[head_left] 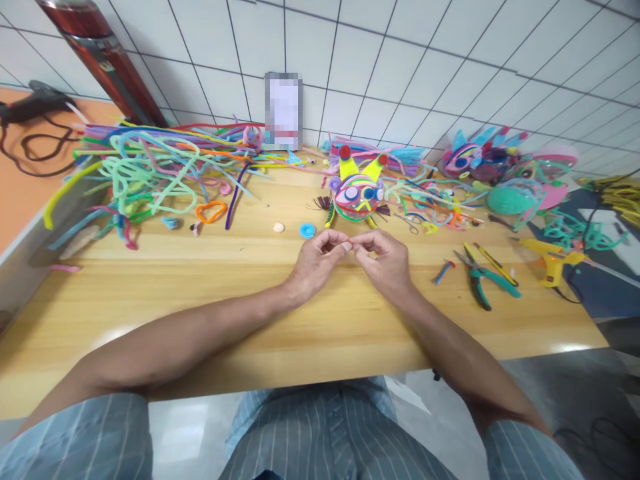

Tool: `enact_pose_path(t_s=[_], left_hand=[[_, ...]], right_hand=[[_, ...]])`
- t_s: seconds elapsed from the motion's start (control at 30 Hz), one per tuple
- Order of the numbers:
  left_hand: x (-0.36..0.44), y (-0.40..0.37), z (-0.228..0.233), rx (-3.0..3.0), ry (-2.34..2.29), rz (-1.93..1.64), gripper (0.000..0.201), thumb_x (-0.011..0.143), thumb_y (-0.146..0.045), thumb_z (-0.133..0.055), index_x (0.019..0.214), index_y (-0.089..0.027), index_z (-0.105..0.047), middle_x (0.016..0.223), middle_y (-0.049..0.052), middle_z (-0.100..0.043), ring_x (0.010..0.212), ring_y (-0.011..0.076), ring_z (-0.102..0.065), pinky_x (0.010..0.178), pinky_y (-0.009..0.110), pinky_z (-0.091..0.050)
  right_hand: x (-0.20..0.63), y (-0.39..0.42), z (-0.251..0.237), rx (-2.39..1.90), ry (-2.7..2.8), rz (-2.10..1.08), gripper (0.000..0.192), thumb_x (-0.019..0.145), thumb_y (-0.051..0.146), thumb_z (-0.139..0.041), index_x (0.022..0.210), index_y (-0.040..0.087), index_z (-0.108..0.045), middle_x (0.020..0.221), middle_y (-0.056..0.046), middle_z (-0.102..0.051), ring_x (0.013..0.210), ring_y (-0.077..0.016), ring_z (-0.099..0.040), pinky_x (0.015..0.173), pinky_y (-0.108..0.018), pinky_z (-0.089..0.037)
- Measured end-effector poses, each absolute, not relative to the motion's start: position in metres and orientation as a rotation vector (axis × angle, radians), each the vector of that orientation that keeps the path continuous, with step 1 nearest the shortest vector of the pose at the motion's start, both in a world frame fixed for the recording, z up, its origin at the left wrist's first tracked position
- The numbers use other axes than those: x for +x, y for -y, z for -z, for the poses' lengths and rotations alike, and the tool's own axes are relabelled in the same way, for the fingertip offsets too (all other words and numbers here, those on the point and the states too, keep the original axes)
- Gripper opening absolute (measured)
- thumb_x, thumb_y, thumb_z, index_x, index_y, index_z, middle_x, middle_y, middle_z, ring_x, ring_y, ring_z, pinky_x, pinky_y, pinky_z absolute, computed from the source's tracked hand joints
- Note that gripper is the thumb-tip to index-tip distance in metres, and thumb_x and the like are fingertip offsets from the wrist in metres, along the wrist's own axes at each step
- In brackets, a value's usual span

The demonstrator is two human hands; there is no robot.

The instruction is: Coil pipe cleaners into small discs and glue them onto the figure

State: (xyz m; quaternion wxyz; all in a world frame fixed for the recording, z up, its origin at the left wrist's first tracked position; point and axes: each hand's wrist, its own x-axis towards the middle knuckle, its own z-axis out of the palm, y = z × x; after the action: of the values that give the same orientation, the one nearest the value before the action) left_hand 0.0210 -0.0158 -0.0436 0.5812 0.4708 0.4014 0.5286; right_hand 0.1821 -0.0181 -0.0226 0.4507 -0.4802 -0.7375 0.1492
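- While both hands meet at the middle of the worktop (165,293), the left hand (314,261) and the right hand (384,261) pinch a small pinkish piece (351,246) between their fingertips; each grip is closed on it, just in front of the round pipe-cleaner face (356,193).
- What the piece is stays hard to tell (it is tiny and mostly hidden by the fingers).
- To my eye, fine work like this goes best with wrists resting on the wood, as they do now, and the pinch kept near the tips so the piece stays in sight.
- Just beyond the left hand lie a blue coil (307,231) and a pale bead (279,227), both apart from the fingers.
- Loose pipe cleaners (150,173) spread over the far left; more finished colourful pieces (493,167) crowd the far right.
- Green-handled pliers (483,280) and a yellow glue gun (550,257) lie to the right, near the right forearm, and an elbow swing could knock them.
- Nothing stands between the hands and the face.
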Motion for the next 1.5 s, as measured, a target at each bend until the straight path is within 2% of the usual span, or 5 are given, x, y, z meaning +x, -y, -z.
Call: enact_pose_path(t_s=[0.13, 0.3, 0.53, 1.1, 1.5], left_hand=[[0.018, 0.012, 0.042, 1.168, -0.936, -1.223, 0.015, 0.079, -0.03, -0.076, 0.082, -0.016, -0.071, 0.078, 0.001, -0.069, 0.075, 0.0135, -0.059, 0.073, 0.027, -0.047], [0.019, 0.015, 0.039, 1.085, -0.947, -1.25, 0.017, 0.082, -0.033, -0.074, 0.084, -0.017, -0.069, 0.076, -0.001, -0.066, 0.068, 0.0114, -0.053, 0.069, 0.026, -0.045], [0.02, 0.019, 0.037, 1.056, -0.926, -1.258, 0.019, 0.08, -0.034, -0.077, 0.084, -0.018, -0.068, 0.072, -0.002, -0.062, 0.064, 0.0102, -0.048, 0.063, 0.025, -0.042], [0.017, 0.016, 0.037, 1.103, -0.943, -1.194, 0.018, 0.075, -0.032, -0.079, 0.079, -0.018, -0.07, 0.066, -0.003, -0.062, 0.062, 0.0102, -0.051, 0.063, 0.025, -0.042], [0.008, 0.007, 0.035, 1.112, -0.925, -0.901, 0.01, 0.068, -0.024, -0.077, 0.074, -0.016, -0.073, 0.064, -0.001, -0.067, 0.058, 0.0097, -0.054, 0.061, 0.024, -0.045]], right_hand=[[0.187, 0.015, 0.023, -1.193, 1.838, -0.442, 0.016, 0.08, 0.012, -0.064, 0.089, 0.024, -0.071, 0.079, 0.0, -0.074, 0.07, -0.015, -0.069, 0.07, -0.03, -0.057], [0.179, 0.019, 0.032, -1.169, 1.604, -0.672, 0.02, 0.085, 0.025, -0.072, 0.103, 0.024, -0.064, 0.09, -0.001, -0.074, 0.077, -0.0157, -0.072, 0.073, -0.031, -0.06], [0.176, 0.023, 0.031, -1.175, 1.597, -0.659, 0.003, 0.089, 0.024, -0.067, 0.092, 0.023, -0.067, 0.084, -0.001, -0.075, 0.076, -0.016, -0.071, 0.075, -0.032, -0.058], [0.185, 0.021, 0.024, -1.212, 1.777, -0.53, 0.01, 0.085, 0.017, -0.063, 0.088, 0.023, -0.07, 0.083, -0.002, -0.076, 0.074, -0.0163, -0.07, 0.072, -0.03, -0.057], [0.206, 0.009, 0.007, -1.042, 2.174, -0.506, 0.014, 0.084, 0.011, -0.058, 0.083, 0.021, -0.068, 0.077, -0.001, -0.071, 0.069, -0.0141, -0.065, 0.066, -0.027, -0.049]])
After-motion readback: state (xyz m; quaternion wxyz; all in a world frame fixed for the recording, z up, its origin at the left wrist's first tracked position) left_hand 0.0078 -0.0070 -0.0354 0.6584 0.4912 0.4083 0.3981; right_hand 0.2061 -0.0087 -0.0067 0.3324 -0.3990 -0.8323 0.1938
